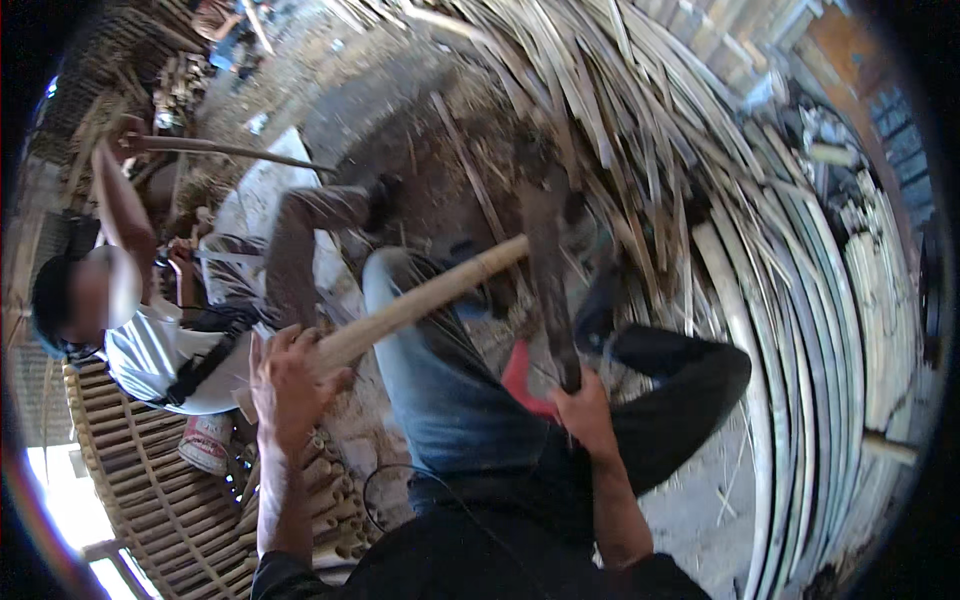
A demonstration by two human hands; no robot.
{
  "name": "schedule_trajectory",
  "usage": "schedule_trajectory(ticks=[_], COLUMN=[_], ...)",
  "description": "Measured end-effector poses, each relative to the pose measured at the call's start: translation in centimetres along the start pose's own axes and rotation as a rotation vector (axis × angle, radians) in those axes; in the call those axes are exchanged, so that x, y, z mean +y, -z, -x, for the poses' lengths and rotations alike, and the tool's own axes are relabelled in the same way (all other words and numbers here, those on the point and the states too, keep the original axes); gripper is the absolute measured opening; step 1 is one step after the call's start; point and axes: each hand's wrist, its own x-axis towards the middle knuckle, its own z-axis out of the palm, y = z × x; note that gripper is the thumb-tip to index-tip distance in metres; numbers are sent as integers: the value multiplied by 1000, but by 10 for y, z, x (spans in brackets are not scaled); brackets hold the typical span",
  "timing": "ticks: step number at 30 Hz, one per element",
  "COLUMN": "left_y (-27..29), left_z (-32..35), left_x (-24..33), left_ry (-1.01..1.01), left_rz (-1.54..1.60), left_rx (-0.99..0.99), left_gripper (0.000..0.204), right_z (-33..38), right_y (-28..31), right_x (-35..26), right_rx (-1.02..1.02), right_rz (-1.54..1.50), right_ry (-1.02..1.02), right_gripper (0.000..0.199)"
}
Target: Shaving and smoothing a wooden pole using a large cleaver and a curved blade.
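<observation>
My left hand (288, 385) is closed round the near end of a pale bamboo piece (425, 305), which slants up and to the right across my knee. My right hand (586, 415) grips the lower end of a machete (548, 270), its long dark blade pointing up and away from me. The far end of the bamboo meets the blade or passes just beside it; I cannot tell if they touch. Next to my right hand is a red curved thing (518, 380) whose kind does not show.
On my left sits a co-worker (165, 350), one arm raised with a long stick (235, 151). A slatted bamboo bench (145, 470) and a tin can (205, 443) are at the lower left. Long bamboo strips (640, 130) pile up ahead and along the right.
</observation>
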Motion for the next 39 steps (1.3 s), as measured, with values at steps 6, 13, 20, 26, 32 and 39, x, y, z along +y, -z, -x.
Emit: schedule_trajectory(ticks=[6,13,20,26,32,39], left_y=[-36,-66,-24,-9,-34,-40], left_z=[-4,-14,-6,7,34,13], left_x=[9,31,17,-24,-33,1], left_ry=[241,106,39,179,207,33], left_rz=[76,138,231,315,314,15], left_rx=[-395,-331,-278,-293,-196,-264], left_gripper=[55,56,75,54,37,65], right_z=[-32,-38,-28,-72,-91,-154], right_y=[-18,-48,-55,-55,-48,-38], right_x=[-13,-12,-10,20,13,31], right_rx=[13,-97,66,-2,62,-6], right_rz=[239,357,579,541,583,628], right_ry=[250,169,257,328,254,242], right_gripper=[29,39,45,38,41,51])
